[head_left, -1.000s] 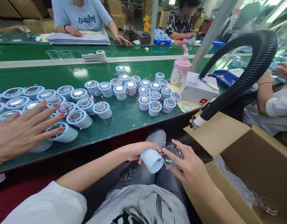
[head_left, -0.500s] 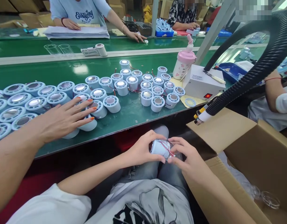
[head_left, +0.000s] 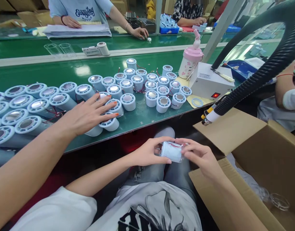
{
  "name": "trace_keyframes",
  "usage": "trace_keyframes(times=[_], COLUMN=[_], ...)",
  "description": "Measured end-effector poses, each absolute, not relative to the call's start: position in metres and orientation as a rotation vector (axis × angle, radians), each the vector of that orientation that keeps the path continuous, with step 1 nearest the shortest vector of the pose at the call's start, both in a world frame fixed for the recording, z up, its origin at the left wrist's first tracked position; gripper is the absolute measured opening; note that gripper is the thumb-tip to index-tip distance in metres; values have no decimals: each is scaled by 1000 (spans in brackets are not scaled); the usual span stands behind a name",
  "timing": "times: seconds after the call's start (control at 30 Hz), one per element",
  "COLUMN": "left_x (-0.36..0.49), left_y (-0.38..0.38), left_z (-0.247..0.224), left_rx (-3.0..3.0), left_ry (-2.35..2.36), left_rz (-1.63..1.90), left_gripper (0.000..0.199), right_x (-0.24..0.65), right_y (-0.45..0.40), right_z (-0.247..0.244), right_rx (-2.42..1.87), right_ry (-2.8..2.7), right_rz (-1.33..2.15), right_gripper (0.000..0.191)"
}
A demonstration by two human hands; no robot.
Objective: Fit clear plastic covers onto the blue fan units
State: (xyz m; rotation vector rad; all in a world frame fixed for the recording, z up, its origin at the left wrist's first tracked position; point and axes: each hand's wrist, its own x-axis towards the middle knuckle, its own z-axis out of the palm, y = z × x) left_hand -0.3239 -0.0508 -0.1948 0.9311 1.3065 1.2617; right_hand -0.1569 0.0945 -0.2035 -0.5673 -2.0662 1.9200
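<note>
Above my lap I hold a light-blue cylindrical part (head_left: 171, 152) on its side, with thin red wires along it. Clear plastic, apparently a tube, surrounds it at least in part. My left hand (head_left: 151, 151) is closed around its left end, thumb below and fingers above. The fingers of my right hand (head_left: 200, 155) pinch the right end, where the clear plastic shows. Similar light-blue parts (head_left: 152, 98) with round silvery tops stand in groups on the green bench (head_left: 142, 118) ahead.
A co-worker's hand (head_left: 92, 112) reaches from the left over the parts. At right are an open cardboard box (head_left: 262, 154) with clear plastic pieces, a black hose (head_left: 248, 93) and a white device (head_left: 211, 80). A pink-lidded cup (head_left: 190, 62) stands behind.
The part in my hands has shifted slightly right, and its wires now lie under the clear plastic. The co-worker's hand has slid right, pushing several parts along the bench.
</note>
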Motion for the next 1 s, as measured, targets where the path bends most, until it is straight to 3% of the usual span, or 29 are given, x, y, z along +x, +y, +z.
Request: trace_keyframes(times=[0.1,0.17,0.4,0.57,0.77,1.0], left_x=[-324,-324,-325,-328,-331,-333], left_y=[-51,-52,-59,-40,39,101], left_z=[-199,-199,-183,-203,-230,-217], left_rx=[825,799,903,769,757,894], left_ry=[1196,1182,1241,1132,1110,1130], left_rz=[1316,1293,1269,1342,1343,1279], left_gripper=[51,52,63,73,50,28], right_x=[-150,-145,-139,-141,-150,-158], right_y=[92,88,84,86,110,158], right_z=[-206,-208,-203,-221,-268,-294], right_rx=[-347,-326,-427,-534,-701,-729], right_ry=[-2368,-2415,-2264,-1983,-1552,-1426], right_rz=[1507,1352,1679,1844,1707,1592], right_gripper=[36,37,37,40,47,53])
